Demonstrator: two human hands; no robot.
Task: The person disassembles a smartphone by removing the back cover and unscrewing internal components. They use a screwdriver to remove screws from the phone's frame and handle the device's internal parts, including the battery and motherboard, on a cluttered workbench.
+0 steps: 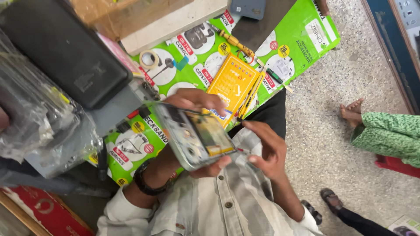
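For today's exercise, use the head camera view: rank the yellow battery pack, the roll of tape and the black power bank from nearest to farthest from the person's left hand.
Measured from the left hand, which holds the opened phone:
1. Yellow battery pack, just above the hand on the green mat.
2. Roll of tape, farther up and to the left.
3. Black power bank, at the upper left corner.

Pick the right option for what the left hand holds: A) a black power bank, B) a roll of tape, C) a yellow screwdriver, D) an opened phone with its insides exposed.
D: the left hand grips the opened silver-framed phone, inner parts showing, while the right hand touches its edge.
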